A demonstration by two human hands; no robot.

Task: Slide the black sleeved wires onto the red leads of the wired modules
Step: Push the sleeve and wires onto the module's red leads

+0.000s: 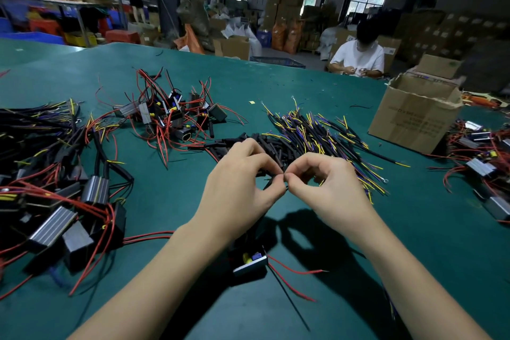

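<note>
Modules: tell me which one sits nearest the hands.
The lone module beneath the left wrist, apart from the piles, red leads trailing right.

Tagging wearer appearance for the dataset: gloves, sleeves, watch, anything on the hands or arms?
Nothing worn that shows. The left hand and the right hand are bare: no gloves, rings or finger cots. Both forearms are uncovered down to the bottom edge of the frame, with no sleeve, cuff, watch, wristband or grounding strap in view. No cables or markings on them.
</note>
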